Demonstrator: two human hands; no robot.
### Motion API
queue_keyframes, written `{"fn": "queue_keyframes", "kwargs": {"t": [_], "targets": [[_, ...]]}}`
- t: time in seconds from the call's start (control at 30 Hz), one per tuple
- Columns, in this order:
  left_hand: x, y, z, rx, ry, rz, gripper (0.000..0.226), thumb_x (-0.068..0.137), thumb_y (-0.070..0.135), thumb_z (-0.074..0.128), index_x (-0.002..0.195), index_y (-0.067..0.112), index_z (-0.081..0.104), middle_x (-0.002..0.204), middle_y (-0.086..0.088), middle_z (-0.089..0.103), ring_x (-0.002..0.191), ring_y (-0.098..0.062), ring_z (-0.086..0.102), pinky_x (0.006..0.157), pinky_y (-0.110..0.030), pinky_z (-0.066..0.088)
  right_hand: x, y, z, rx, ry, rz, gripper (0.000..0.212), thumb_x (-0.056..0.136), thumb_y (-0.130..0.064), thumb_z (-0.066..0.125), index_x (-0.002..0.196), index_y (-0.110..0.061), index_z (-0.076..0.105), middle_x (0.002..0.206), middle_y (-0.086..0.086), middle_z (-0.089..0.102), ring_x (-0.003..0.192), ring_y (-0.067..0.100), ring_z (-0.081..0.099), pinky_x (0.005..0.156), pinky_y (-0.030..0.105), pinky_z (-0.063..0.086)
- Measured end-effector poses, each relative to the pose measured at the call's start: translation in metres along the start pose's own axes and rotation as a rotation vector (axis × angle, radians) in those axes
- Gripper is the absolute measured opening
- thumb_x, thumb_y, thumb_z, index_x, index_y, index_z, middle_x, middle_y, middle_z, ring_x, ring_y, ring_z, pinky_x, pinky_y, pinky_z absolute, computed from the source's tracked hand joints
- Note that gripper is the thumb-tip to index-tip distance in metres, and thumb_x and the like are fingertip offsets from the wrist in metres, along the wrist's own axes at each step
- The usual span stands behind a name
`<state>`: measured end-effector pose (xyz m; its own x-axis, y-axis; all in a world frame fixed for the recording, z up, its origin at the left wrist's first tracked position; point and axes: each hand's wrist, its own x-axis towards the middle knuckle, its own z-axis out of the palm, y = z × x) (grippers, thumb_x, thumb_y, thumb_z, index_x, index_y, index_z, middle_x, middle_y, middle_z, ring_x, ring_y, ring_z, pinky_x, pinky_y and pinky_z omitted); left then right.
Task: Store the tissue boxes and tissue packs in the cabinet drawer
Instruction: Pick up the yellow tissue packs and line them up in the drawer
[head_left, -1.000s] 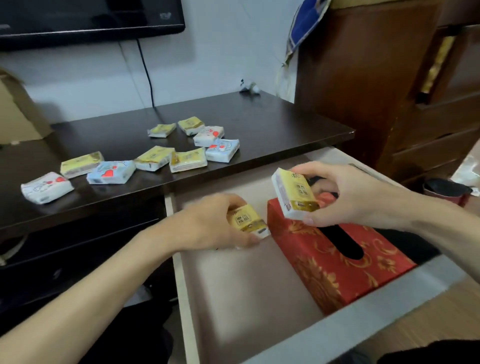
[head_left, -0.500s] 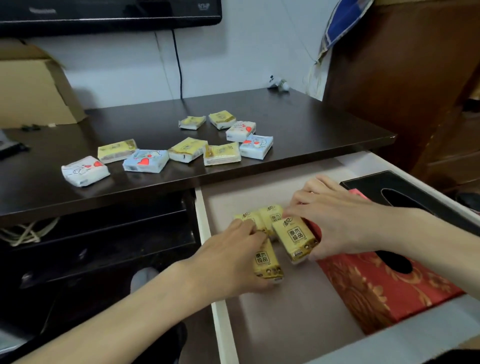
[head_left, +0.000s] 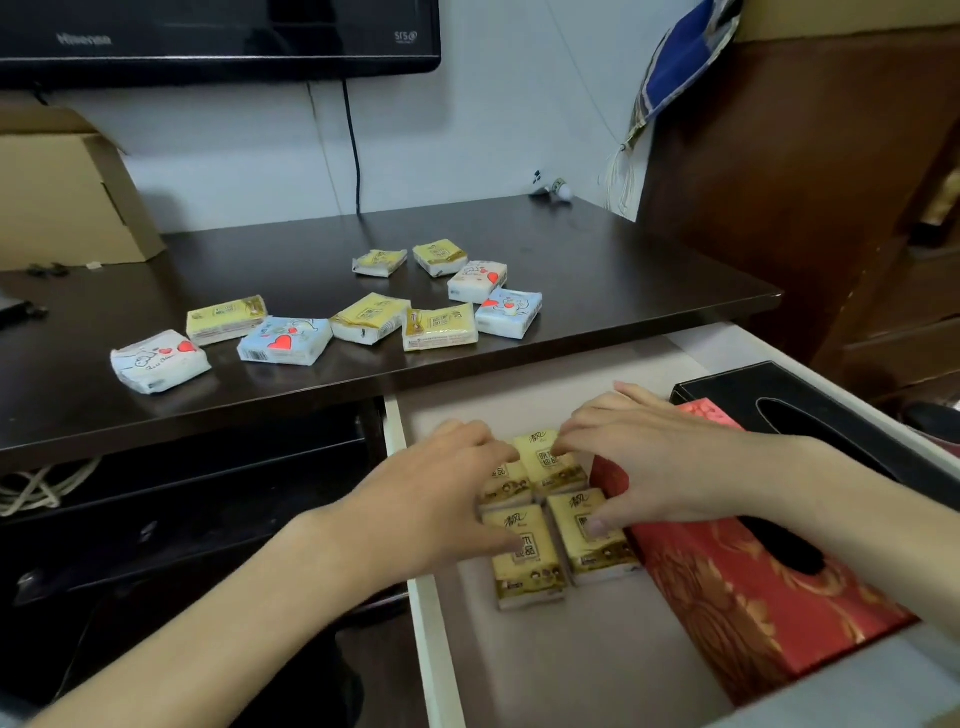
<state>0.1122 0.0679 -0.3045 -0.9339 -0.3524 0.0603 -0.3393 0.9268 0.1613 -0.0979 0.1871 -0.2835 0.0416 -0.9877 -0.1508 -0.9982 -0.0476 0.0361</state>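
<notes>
The dark surface (head_left: 597, 270) spans the view, and below its front edge the cabinet drawer (head_left: 431, 649) stands pulled open toward you. Along the drawer's right side lies the red tissue box (head_left: 737, 613), with the black tissue box (head_left: 810, 395) just behind it against the right wall. Left of the red box, four yellow tissue packs (head_left: 527, 566) lie flat on the drawer floor in a two-by-two block, edges touching. Your left hand (head_left: 441, 504) rests on the left pair, fingers spread and pressing, not clamped around anything. Your right hand (head_left: 649, 467) rests the same way on the right pair, its thumb on the near right pack. Nine more tissue packs (head_left: 439, 327), yellow, blue and white, lie scattered on the surface.
</notes>
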Motion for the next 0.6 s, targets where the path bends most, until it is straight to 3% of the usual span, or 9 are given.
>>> {"fn": "queue_keyframes", "kwargs": {"t": [0.13,0.2,0.27,0.33,0.6], "targets": [[0.009,-0.004,0.005,0.007,-0.175,-0.070,0.091,0.064,0.076,0.065,0.136,0.023,0.048,0.134,0.007,0.048,0.125,-0.014,0.044,0.099,-0.038,0.044,0.021,-0.003,0.001,-0.053,-0.103,-0.045,0.092,0.077,-0.064,0.073,0.152,-0.025,0.040,0.153,-0.006,0.043,0.150,0.016,0.025,0.125,0.044,0.000],[0.016,-0.002,0.014,0.048,-0.231,-0.080,0.081,0.061,0.079,0.065,0.120,0.024,0.053,0.120,0.008,0.055,0.111,-0.017,0.054,0.082,-0.034,0.046,0.027,-0.004,0.003,-0.060,-0.164,-0.041,0.092,0.075,-0.062,0.076,0.151,-0.022,0.042,0.158,0.000,0.041,0.156,0.017,0.017,0.125,0.044,-0.003],[0.020,-0.001,0.017,0.066,-0.226,-0.077,0.066,0.062,0.079,0.065,0.101,0.028,0.052,0.099,0.011,0.055,0.089,-0.015,0.056,0.061,-0.029,0.037,0.029,-0.003,0.004,-0.065,-0.182,-0.034,0.079,0.075,-0.063,0.077,0.138,-0.022,0.053,0.155,0.005,0.047,0.157,0.018,0.018,0.125,0.043,-0.003],[0.021,-0.001,0.018,0.054,-0.220,-0.063,0.057,0.065,0.077,0.066,0.094,0.030,0.052,0.093,0.013,0.054,0.082,-0.013,0.054,0.054,-0.025,0.031,0.028,-0.001,0.006,-0.086,-0.183,-0.030,0.068,0.075,-0.065,0.074,0.127,-0.025,0.059,0.153,0.009,0.050,0.157,0.016,0.018,0.125,0.044,-0.003],[0.022,0.009,0.024,0.050,-0.249,-0.030,0.060,0.075,0.072,0.063,0.110,0.024,0.060,0.108,0.009,0.058,0.095,-0.018,0.058,0.066,-0.033,0.039,0.022,0.003,0.011,-0.125,-0.122,-0.036,0.060,0.074,-0.069,0.072,0.120,-0.030,0.067,0.156,0.009,0.048,0.156,0.013,0.019,0.124,0.047,-0.006]]}}
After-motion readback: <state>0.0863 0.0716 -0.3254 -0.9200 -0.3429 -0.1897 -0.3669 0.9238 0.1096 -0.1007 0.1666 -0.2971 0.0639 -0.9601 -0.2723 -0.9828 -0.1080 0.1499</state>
